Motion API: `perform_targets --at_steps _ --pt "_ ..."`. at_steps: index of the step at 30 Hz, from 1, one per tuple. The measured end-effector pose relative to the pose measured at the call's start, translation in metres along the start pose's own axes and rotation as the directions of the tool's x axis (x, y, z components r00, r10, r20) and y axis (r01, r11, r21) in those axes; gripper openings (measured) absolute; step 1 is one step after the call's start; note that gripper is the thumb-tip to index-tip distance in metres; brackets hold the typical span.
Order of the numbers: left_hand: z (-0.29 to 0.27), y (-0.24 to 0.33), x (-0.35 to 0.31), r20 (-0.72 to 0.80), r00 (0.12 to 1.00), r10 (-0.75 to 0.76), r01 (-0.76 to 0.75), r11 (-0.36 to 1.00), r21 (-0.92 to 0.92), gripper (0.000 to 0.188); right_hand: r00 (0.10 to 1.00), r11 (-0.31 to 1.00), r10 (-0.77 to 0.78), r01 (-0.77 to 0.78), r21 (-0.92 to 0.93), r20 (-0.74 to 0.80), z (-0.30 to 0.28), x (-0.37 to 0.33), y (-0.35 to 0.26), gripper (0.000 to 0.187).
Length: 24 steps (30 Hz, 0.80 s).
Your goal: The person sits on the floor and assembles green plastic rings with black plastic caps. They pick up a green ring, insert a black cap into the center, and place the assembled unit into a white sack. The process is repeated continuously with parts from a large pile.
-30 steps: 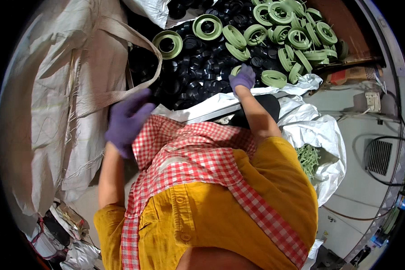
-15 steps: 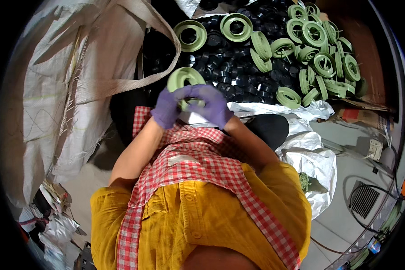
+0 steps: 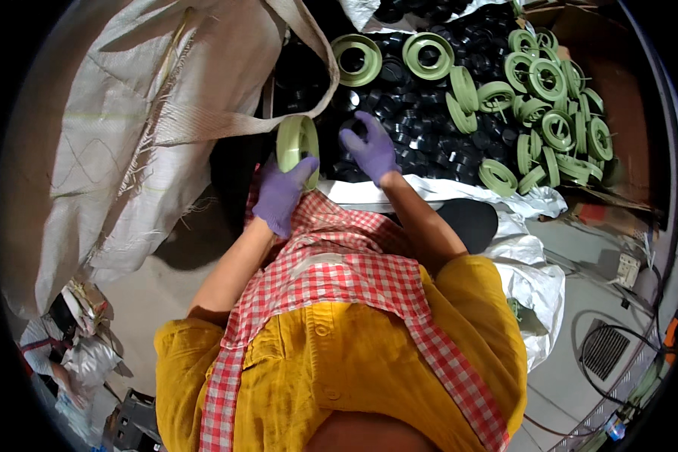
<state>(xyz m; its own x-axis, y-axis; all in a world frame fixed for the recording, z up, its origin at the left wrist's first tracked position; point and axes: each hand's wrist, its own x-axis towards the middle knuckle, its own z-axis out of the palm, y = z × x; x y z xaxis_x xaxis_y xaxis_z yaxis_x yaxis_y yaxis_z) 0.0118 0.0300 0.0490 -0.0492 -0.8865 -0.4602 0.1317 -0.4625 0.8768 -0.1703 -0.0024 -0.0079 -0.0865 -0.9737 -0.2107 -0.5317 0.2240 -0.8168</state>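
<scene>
My left hand (image 3: 285,187), in a purple glove, grips a light green plastic ring (image 3: 291,142) by its lower edge, the ring tilted nearly upright. My right hand (image 3: 371,148), gloved the same way, is over the near left part of a heap of black round caps (image 3: 418,120). Its thumb and forefinger are apart, with dark caps showing between them. Two more green rings (image 3: 428,56) lie flat on the caps farther back. Several others, some with thin sprues attached, are piled at the right (image 3: 557,129).
A large white woven sack (image 3: 166,128) with a wide strap loop (image 3: 324,45) stands at the left, close to my left hand. White plastic sheeting (image 3: 429,188) edges the heap in front. At the right are a cardboard box wall (image 3: 624,113), a floor grate (image 3: 606,352) and a black cable (image 3: 589,369).
Both hands were together on the green ring. The right hand has let go and moved right and up to the caps, while the left keeps the ring and has turned it more upright.
</scene>
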Motion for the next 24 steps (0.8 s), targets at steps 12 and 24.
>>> perform_targets --at_steps 12,24 --pt "0.02 0.02 -0.017 0.567 0.81 -0.148 0.232 0.97 -0.079 0.044 0.825 0.831 -0.54 0.49 0.262 0.169 -0.056 -0.078 -0.038 0.029" --pt "0.021 -0.006 -0.004 0.323 0.946 0.022 -0.026 1.0 0.008 0.043 0.767 0.876 0.197 -0.417 0.242 0.61 -0.051 -0.033 0.006 0.074"
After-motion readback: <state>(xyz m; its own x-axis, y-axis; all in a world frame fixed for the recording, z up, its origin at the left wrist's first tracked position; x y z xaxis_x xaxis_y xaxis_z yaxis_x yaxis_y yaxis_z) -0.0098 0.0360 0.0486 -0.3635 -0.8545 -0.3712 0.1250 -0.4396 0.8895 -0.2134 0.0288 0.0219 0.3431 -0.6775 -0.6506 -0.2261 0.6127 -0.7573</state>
